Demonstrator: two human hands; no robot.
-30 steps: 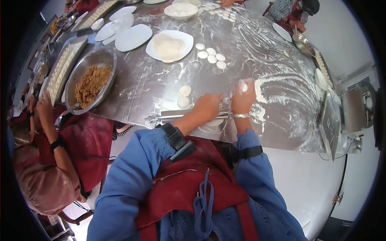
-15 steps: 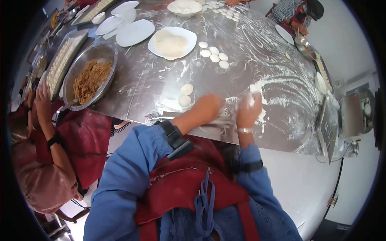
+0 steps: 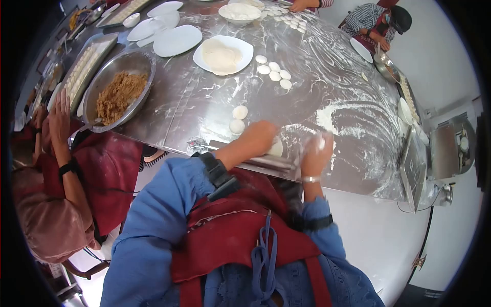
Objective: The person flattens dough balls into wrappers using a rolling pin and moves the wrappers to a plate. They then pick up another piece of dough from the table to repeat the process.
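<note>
Both hands have drawn back toward the near edge of the steel table (image 3: 204, 110) since the earlier frame, bringing the metal rolling pin (image 3: 255, 159) with them.

Head view: the left hand (image 3: 258, 137) lies palm-down over the pin, fingers curled loosely across it, likely pressing so the pin flattens the dough wrapper (image 3: 276, 148) that peeks out just beyond the knuckles at the near edge. The right hand (image 3: 316, 153) is floured and blurred; its fingers seem bent over the pin's right end, though I cannot tell how firmly they close. One pin, one wrapper under it.

Two dough discs (image 3: 238, 118) wait just beyond the left hand, one behind the other, close enough to be taken up. Five more dough pieces (image 3: 274, 70) cluster toward the table's middle, beside a white plate (image 3: 245, 48) stacked with rolled wrappers. Loose flour (image 3: 332, 117) is spread right of the hands, probably to keep dough from sticking. Along the left edge sit one steel bowl of brown filling (image 3: 118, 92) and one tray of shaped dumplings (image 3: 84, 69). Another person's hand (image 3: 60, 115) rests at that left edge; another person (image 3: 376, 20) sits at the far right corner.
</note>
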